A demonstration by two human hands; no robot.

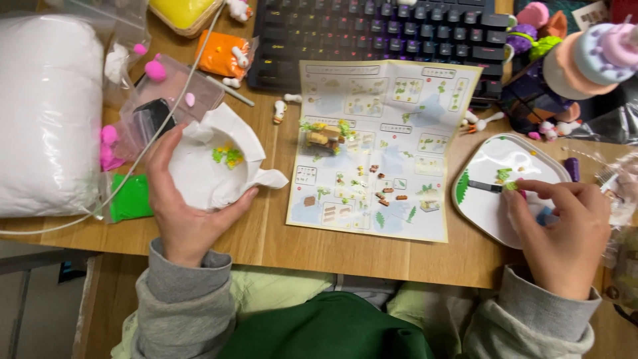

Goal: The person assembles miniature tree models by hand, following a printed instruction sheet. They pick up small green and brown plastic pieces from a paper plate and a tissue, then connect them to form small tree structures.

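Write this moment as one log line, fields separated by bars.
left hand: holds white paper bowl | right hand: pinches green piece over white tray

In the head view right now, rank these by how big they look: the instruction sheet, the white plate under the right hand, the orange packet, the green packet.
1. Instruction sheet
2. White plate under the right hand, partly covered
3. Orange packet and green packet: these look alike, and the green one is partly hidden, so no ranking between them.

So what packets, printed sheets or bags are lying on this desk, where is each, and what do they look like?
Instruction sheet: centre, unfolded, pale with small coloured diagrams.
White bag: far left, big, puffy.
Orange packet: top, beside the keyboard, clear wrap.
Green packet: left edge, flat.
Torn white pouch: in the left hand, holding green bits.
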